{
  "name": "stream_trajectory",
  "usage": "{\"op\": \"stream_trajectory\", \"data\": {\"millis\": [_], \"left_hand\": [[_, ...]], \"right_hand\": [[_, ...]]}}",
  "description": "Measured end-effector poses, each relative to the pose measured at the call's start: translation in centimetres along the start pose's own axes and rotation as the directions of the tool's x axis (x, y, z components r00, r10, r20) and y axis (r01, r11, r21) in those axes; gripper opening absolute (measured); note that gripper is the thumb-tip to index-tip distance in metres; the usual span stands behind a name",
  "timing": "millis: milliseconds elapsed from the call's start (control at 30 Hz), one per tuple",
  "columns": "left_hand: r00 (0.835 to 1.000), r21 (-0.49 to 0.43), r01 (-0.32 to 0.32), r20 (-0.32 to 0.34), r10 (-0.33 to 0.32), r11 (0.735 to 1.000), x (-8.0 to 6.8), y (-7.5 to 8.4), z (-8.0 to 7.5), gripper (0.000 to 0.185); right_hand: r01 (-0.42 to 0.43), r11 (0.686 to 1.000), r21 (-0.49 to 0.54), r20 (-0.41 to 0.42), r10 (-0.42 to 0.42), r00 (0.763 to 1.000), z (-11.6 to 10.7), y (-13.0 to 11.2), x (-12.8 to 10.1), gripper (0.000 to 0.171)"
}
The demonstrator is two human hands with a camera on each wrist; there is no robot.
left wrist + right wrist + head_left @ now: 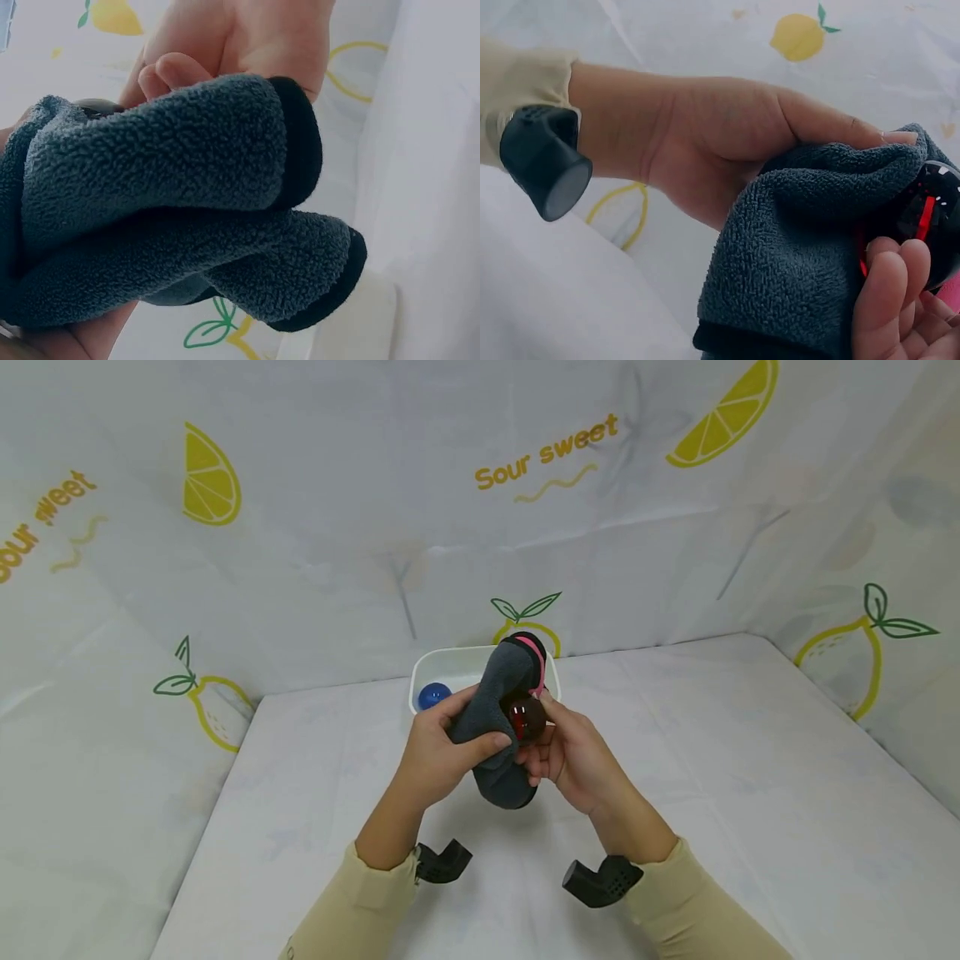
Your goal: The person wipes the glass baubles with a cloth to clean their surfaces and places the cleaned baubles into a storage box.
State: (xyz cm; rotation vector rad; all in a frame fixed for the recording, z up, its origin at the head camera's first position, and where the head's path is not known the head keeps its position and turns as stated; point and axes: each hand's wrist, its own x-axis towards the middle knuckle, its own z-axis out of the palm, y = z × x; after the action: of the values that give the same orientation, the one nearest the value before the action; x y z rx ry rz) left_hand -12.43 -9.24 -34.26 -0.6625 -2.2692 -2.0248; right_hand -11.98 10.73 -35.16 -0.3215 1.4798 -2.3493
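Note:
Both hands are raised above the table and meet over a dark grey fleece cloth [498, 710] with a black hem and a pink trim at its top. My left hand [438, 760] grips the cloth from the left, thumb across its front. My right hand [573, 756] curls its fingers round a dark round object [527, 718] with red markings, pressed against the cloth's right side. In the right wrist view the cloth [795, 240] partly wraps that object [930, 217], with my right fingers [889, 300] beneath it. The left wrist view is mostly filled by folded cloth [172, 210].
A white bin [450, 660] stands behind the hands against the back wall, with a blue ball [432, 696] inside it. The table [750, 793] and walls carry a white cover printed with lemons. Black wrist cameras [600, 881] sit on both forearms.

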Motion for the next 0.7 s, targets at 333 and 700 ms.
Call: {"op": "stream_trajectory", "data": {"millis": [333, 700], "left_hand": [[0.998, 0.003, 0.047, -0.05, -0.047, 0.999, 0.1, -0.15, 0.32, 0.055], [0.989, -0.003, 0.105, -0.103, -0.104, 0.995, 0.27, -0.06, 0.06, 0.054]], "right_hand": [[0.035, 0.979, -0.202, -0.18, -0.072, 0.981, 0.15, 0.05, -0.03, 0.04], [0.188, 0.808, -0.559, -0.165, -0.33, 0.929, 0.32, 0.18, -0.16, 0.046]]}}
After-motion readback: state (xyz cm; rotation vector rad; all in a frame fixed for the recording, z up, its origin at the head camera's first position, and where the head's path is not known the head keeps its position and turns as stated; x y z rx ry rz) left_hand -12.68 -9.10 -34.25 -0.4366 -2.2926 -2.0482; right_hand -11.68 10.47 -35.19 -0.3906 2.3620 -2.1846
